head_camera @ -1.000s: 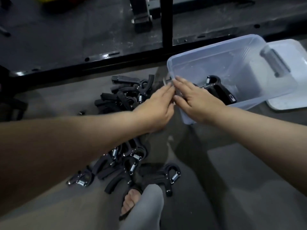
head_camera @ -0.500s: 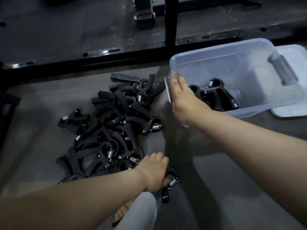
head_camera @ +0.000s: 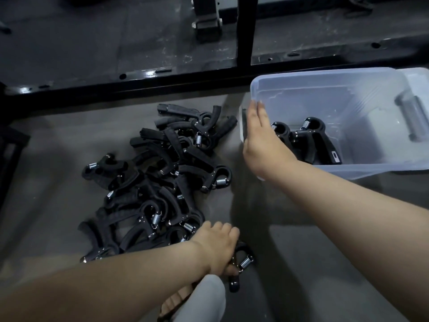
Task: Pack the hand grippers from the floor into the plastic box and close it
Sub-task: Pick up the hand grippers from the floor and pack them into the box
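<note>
A pile of several black hand grippers (head_camera: 162, 177) with metal springs lies on the grey floor at centre left. My left hand (head_camera: 218, 247) curls round one hand gripper (head_camera: 241, 263) at the near edge of the pile. A clear plastic box (head_camera: 371, 168) stands open at the right, with two hand grippers (head_camera: 308, 140) inside. My right hand (head_camera: 262, 140) rests with straight fingers against the box's left wall and rim. The box's lid (head_camera: 417, 77) shows only as a pale edge behind the box's far right corner.
A black metal frame rail (head_camera: 139, 82) and an upright post (head_camera: 246, 31) run across the back, beyond the pile and box. My sandalled foot (head_camera: 176, 303) and trouser leg (head_camera: 204, 300) sit at the bottom centre, just under my left hand.
My left hand left the box's corner, dropped to the near edge of the pile and took hold of a gripper. My right hand stayed on the box's left wall.
</note>
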The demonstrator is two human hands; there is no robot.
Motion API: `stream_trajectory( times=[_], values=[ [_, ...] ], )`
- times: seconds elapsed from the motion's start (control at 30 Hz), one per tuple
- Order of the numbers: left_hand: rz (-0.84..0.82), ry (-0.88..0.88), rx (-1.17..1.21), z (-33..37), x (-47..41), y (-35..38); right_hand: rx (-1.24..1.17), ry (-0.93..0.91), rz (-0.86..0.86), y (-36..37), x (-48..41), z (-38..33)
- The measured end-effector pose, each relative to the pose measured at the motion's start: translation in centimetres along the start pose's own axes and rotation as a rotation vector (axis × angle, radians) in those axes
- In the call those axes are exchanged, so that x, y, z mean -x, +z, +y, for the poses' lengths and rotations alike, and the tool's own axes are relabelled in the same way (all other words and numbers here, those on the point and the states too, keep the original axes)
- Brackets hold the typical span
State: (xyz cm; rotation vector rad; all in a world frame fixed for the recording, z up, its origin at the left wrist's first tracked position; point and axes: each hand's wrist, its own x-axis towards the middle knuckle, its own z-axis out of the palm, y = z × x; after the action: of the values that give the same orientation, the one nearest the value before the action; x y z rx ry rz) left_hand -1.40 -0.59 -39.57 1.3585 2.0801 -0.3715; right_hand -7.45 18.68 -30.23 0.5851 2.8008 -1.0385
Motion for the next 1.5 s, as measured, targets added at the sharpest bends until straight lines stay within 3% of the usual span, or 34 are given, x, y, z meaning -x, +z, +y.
stream_trajectory(
  times=[0.1, 0.2, 0.33, 0.4, 0.53, 0.63, 0.7, 0.8, 0.87, 1.03, 1.3, 1.37, 1.5],
  values=[
    [-0.078, -0.021, -0.124, 0.1, 0.4, 1.0, -0.021, -0.028, 0.0, 0.2, -0.2, 0.4],
    [-0.109, -0.033, -0.098, 0.4, 0.2, 0.8, -0.02, -0.031, 0.004, 0.2, -0.3, 0.7],
    [0.014, -0.021, 0.084, -1.9, -0.6, -1.6, -0.038, -0.036, 0.001, 0.2, -0.4, 0.7],
    [0.156, -0.159, 0.41, -3.4, -1.1, -3.2, -0.058, -0.043, 0.007, 0.1, -0.5, 0.8],
    [0.412, -0.647, 1.038, -5.8, -2.2, -6.7, -0.086, -0.061, 0.023, -0.1, -0.5, 1.1],
    [0.607, -0.814, 1.354, -6.7, -2.4, -8.2, -0.089, -0.065, 0.034, 0.0, -0.6, 1.1],
    [0.633, -0.76, 1.643, -7.3, -2.5, -9.0, -0.092, -0.069, 0.033, 0.1, -0.6, 1.1],
    [0.518, -0.502, 2.115, -8.3, -2.1, -10.5, -0.092, -0.065, 0.03, 0.0, -0.7, 1.3],
    [0.447, -0.341, 2.298, -8.9, -1.8, -11.4, -0.09, -0.062, 0.032, -0.1, -0.7, 1.3],
    [0.406, -0.155, 2.326, -10.2, -1.7, -13.6, -0.111, -0.078, 0.036, 0.0, -0.4, 1.2],
    [0.613, -0.107, 2.343, -11.6, -2.8, -18.4, -0.137, -0.066, 0.046, -0.1, -0.1, 1.4],
    [0.683, -0.105, 2.255, -10.9, -3.1, -19.3, -0.204, -0.066, 0.063, -0.2, 0.0, 1.4],
    [0.813, -0.135, 1.866, -8.6, -4.2, -20.8, -0.609, -0.174, 0.111, -1.8, 1.0, 1.2]
  ],
)
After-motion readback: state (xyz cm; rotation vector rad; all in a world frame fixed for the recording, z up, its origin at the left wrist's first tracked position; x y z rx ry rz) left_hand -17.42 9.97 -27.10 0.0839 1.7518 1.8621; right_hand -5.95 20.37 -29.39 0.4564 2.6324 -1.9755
